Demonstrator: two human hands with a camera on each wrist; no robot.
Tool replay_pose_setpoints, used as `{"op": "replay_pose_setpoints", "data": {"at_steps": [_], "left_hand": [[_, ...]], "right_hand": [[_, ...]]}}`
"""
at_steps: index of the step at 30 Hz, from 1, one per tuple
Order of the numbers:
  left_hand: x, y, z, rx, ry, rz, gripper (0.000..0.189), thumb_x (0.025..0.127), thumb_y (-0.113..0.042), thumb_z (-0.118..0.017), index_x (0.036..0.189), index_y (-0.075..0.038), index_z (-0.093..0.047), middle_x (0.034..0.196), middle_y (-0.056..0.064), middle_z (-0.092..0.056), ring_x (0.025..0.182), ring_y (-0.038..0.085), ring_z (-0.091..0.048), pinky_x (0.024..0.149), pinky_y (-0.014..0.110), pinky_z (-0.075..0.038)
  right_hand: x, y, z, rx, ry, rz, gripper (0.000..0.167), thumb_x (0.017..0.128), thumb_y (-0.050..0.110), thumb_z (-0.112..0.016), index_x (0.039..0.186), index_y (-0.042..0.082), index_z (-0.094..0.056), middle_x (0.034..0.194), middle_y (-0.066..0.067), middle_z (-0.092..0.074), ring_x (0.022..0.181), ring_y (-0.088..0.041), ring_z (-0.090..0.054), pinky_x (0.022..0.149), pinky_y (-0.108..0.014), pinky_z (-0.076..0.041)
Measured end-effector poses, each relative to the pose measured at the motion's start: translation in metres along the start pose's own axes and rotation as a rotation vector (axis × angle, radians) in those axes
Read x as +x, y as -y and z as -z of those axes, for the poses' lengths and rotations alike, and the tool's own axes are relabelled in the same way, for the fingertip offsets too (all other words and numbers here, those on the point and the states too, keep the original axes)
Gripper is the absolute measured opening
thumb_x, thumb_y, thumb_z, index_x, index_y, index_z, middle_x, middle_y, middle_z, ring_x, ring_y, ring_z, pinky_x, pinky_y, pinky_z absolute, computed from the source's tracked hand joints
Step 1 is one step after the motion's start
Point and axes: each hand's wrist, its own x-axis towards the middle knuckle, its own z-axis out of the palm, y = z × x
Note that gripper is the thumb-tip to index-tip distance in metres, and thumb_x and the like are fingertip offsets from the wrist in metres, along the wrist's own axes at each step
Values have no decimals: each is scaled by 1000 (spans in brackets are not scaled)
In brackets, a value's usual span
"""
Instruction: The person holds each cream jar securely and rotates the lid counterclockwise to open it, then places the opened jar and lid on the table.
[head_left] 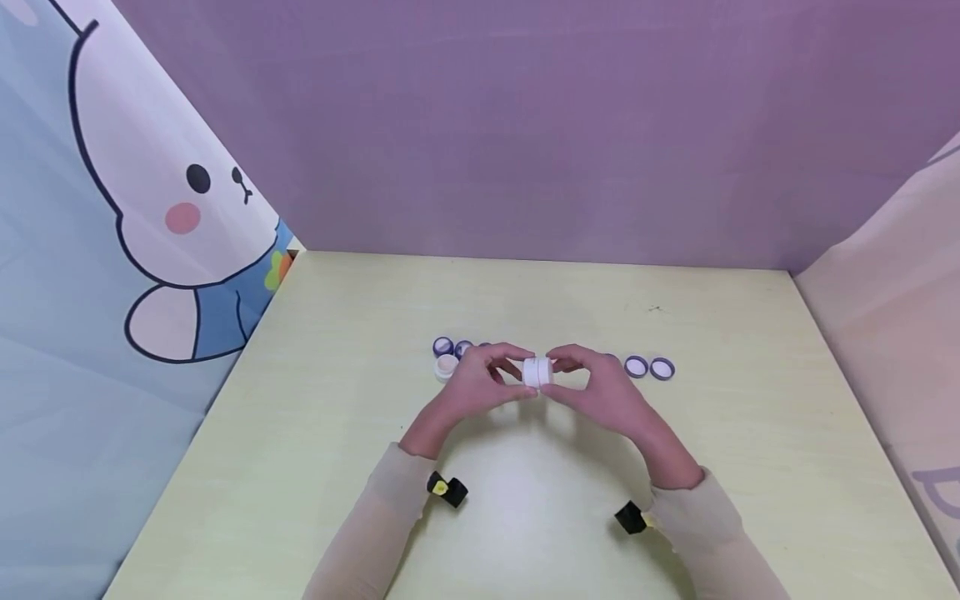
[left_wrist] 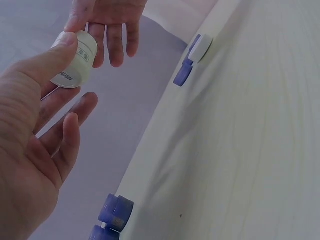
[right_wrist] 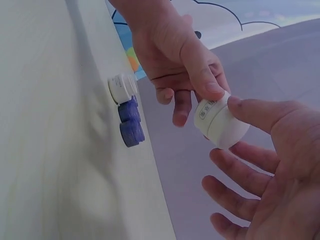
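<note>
A small white cream jar (head_left: 537,372) is held sideways between both hands, above the table. My left hand (head_left: 474,390) pinches its left end between thumb and fingers, and my right hand (head_left: 606,398) pinches the right end the same way. A seam runs round the jar (right_wrist: 220,122) between the two grips, with dark lettering on the left hand's part. Behind the left hand stand an uncovered white jar (head_left: 446,367) and several small blue jars (head_left: 442,347), partly hidden by that hand.
Beyond the right hand, blue-rimmed lids with white insides (head_left: 662,368) lie in a row on the pale table (head_left: 525,517). A white lid (left_wrist: 201,48) also lies over there. A purple cloth (head_left: 525,133) hangs behind the table, with a rabbit-print cloth (head_left: 135,250) at the left.
</note>
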Motion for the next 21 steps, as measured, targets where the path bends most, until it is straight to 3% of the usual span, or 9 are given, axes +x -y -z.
{"op": "replay_pose_setpoints", "data": {"at_steps": [8, 16, 21], "left_hand": [[0, 3, 1, 12, -2, -5, 43, 74, -22, -87, 114, -16, -71, 102, -4, -70, 75, 14, -67, 58, 34, -55], [0, 5, -2, 0, 0, -11, 44, 74, -21, -87, 114, -16, -71, 101, -3, -70, 72, 16, -68, 50, 35, -54], [1, 5, -3, -6, -2, 5, 44, 73, -18, -87, 114, -15, -71, 103, -2, -69, 72, 16, -68, 50, 35, -54]], "right_hand": [[-1, 1, 0, 8, 14, -20, 47, 90, 35, -71, 124, 4, -61, 103, -6, -70, 98, -26, -64, 86, -49, -49], [-1, 0, -3, 31, 1, -106, 45, 96, 49, -57, 115, 9, -67, 82, -1, -67, 69, -18, -58, 58, -34, -49], [1, 0, -2, 31, 26, -59, 37, 95, 38, -63, 115, 7, -67, 89, -3, -69, 75, -16, -62, 64, -33, -52]]}}
